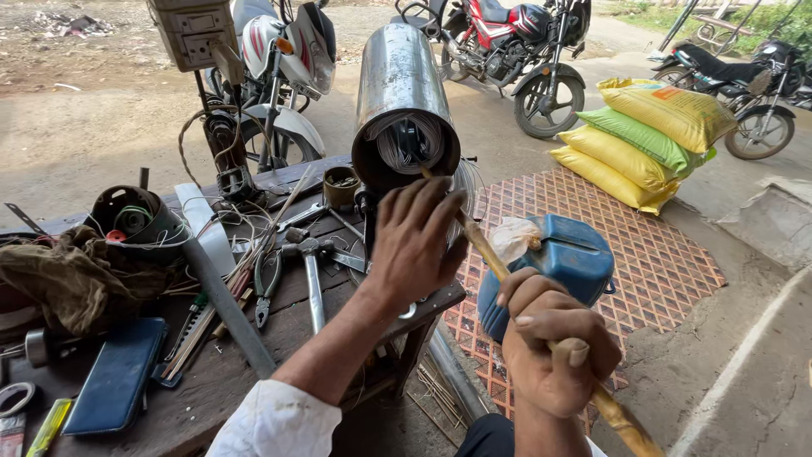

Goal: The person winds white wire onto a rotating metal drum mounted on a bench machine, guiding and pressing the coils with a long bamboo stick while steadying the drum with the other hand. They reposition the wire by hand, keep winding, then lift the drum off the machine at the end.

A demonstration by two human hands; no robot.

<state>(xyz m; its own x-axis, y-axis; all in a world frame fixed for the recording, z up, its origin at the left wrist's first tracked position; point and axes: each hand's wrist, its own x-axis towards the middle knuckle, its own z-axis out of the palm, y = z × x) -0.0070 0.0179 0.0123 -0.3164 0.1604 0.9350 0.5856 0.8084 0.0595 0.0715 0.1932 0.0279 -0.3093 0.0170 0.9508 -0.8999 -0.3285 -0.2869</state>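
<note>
R hand point(554, 343) fisted on stick point(486, 254), L point(412, 241) spread at steel cylinder point(402, 93); yellow/green sacks point(647, 135) behind.

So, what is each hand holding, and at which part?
The right hand grips a wooden stick near its lower end. The left hand holds nothing; it rests against the metal cylinder.

Your left hand point(412, 245) was bare, with no glove, ring or watch that the view showed. Your left forearm was uncovered up to a white sleeve point(275, 421), which was rolled or pushed back near the elbow, its cuff bunched into soft folds. Your right hand point(554, 347) was bare too, its nails cut short and the thumbnail plain to see. Your right wrist was uncovered, and only a sliver of white cloth showed beside it at the bottom edge. Below, between your arms, there was a patch of dark trousers point(491, 436).
</note>
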